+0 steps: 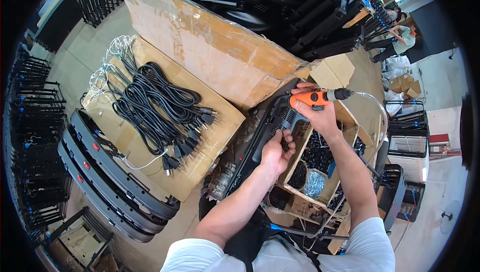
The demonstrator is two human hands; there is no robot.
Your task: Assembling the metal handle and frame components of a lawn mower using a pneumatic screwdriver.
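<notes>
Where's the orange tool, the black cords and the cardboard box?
Orange air tool (304,100): head view, on its orange body.
Black power cords (145,92): head view, on their coiled middle.
Cardboard box (223,124): head view, on its bare top.

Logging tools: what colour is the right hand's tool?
The tool is orange and black; head view.

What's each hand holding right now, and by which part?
The right hand grips an orange tool around its body. The left hand is at a long black part; whether it holds anything is unclear.
</notes>
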